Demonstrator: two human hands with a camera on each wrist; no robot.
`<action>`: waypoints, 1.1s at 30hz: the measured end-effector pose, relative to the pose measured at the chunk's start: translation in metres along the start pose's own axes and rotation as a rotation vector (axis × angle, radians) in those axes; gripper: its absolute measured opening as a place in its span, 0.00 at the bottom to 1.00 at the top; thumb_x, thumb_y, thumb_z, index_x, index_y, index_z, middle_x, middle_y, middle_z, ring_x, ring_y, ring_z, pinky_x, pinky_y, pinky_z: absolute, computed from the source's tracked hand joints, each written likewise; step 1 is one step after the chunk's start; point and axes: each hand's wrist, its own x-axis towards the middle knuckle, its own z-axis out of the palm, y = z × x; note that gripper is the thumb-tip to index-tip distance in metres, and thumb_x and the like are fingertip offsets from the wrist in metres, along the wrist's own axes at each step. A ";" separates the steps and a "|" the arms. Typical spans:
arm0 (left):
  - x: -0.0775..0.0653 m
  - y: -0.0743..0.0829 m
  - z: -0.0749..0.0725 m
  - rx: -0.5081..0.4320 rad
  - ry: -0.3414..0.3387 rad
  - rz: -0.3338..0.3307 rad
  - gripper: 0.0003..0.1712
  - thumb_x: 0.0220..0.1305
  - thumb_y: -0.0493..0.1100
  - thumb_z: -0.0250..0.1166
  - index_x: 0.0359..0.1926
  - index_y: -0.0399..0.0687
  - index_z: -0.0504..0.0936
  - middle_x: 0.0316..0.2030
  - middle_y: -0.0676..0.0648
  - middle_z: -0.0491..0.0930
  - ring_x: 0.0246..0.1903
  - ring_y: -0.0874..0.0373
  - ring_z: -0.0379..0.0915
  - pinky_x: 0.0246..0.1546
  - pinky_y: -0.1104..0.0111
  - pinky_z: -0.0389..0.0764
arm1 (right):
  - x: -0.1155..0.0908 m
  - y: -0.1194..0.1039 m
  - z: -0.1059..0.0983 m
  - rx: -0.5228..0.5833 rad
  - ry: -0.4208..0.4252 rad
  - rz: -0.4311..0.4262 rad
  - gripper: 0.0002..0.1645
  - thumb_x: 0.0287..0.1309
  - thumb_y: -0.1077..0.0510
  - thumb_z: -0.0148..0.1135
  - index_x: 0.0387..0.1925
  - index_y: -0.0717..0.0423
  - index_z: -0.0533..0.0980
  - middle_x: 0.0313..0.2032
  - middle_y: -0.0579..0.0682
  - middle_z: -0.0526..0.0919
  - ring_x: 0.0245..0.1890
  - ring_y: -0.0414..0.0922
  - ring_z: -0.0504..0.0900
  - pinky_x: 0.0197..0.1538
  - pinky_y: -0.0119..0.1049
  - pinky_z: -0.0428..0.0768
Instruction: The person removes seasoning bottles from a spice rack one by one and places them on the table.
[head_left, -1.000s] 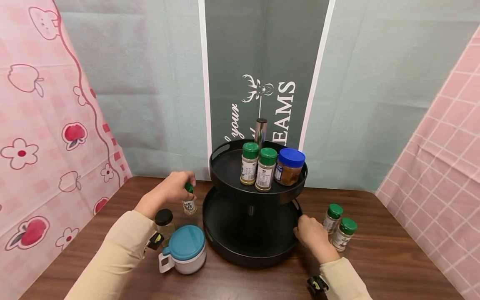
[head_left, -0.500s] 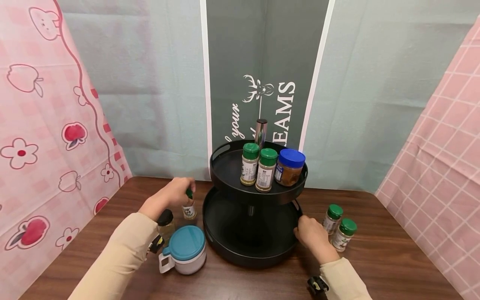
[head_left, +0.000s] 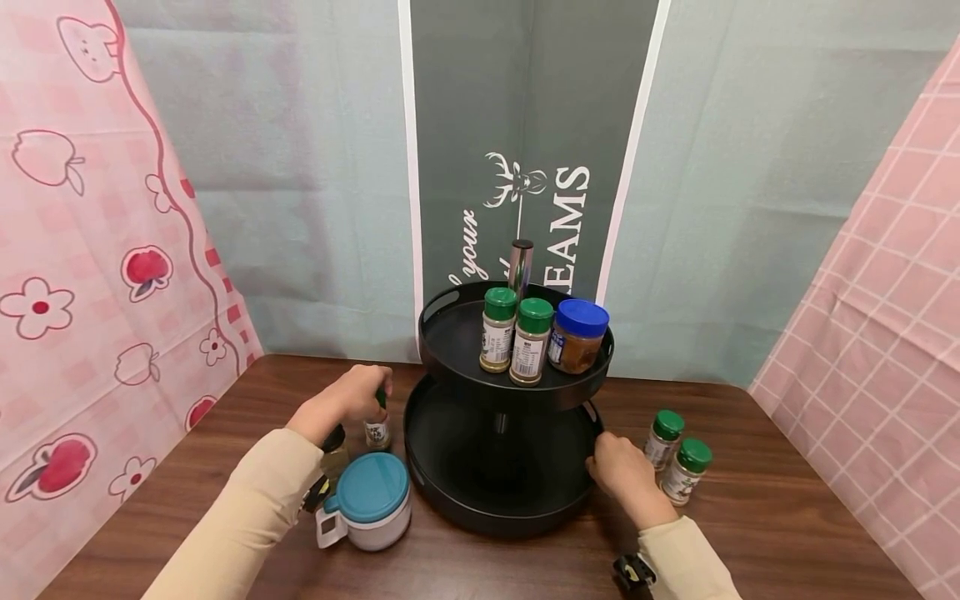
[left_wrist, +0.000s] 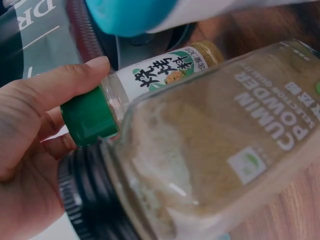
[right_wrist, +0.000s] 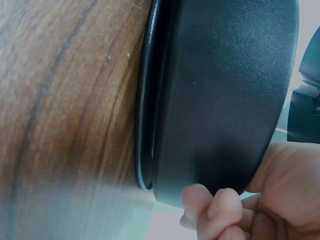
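Observation:
In the head view my left hand (head_left: 348, 398) reaches down at the left of a two-tier black turntable tray (head_left: 504, 518). Thumb and fingers pinch the green cap of a small spice jar (left_wrist: 156, 74) with a white label, which stands upright close to the tabletop. A black-capped cumin powder jar (left_wrist: 215, 145) is just beside it, partly behind my wrist in the head view. My right hand (head_left: 624, 468) grips the right rim of the lower tier, its fingertips (right_wrist: 227, 205) against the outer wall and the thumb hidden over the edge.
Two green-capped spice jars (head_left: 497, 343) and a blue-lidded jar (head_left: 579, 343) stand on the upper tier. A white cup with a teal lid (head_left: 372, 487) sits front left of the tray. Two more green-capped jars (head_left: 681, 477) stand right of my right hand.
My left hand has lowered slightly and come nearer with the spice jar, covering more of the cumin powder jar. The right hand stays at the tray's rim.

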 end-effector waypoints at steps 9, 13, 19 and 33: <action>-0.002 -0.003 0.002 0.052 -0.041 0.017 0.15 0.41 0.33 0.72 0.28 0.43 0.74 0.24 0.51 0.70 0.25 0.56 0.67 0.27 0.65 0.70 | 0.000 -0.003 0.000 0.005 -0.014 0.006 0.12 0.54 0.64 0.57 0.18 0.59 0.70 0.18 0.56 0.71 0.16 0.50 0.71 0.20 0.43 0.68; -0.003 -0.005 0.004 0.085 -0.047 0.042 0.14 0.40 0.32 0.72 0.27 0.44 0.75 0.23 0.52 0.70 0.25 0.56 0.67 0.26 0.65 0.71 | 0.000 -0.003 0.000 0.007 -0.020 0.011 0.12 0.55 0.63 0.57 0.18 0.58 0.70 0.18 0.56 0.71 0.17 0.49 0.71 0.21 0.43 0.67; -0.005 -0.005 0.004 0.088 -0.032 0.073 0.14 0.39 0.32 0.72 0.27 0.43 0.75 0.23 0.52 0.70 0.25 0.56 0.68 0.26 0.66 0.71 | 0.001 -0.002 0.000 -0.006 -0.015 0.012 0.09 0.54 0.63 0.58 0.22 0.62 0.72 0.21 0.58 0.73 0.18 0.51 0.72 0.21 0.44 0.69; -0.003 -0.001 -0.001 0.038 -0.055 0.033 0.14 0.45 0.35 0.70 0.36 0.40 0.78 0.31 0.47 0.76 0.33 0.51 0.74 0.33 0.61 0.75 | 0.002 0.000 0.000 -0.008 -0.004 0.000 0.08 0.53 0.64 0.58 0.21 0.62 0.71 0.19 0.58 0.73 0.17 0.51 0.73 0.20 0.44 0.69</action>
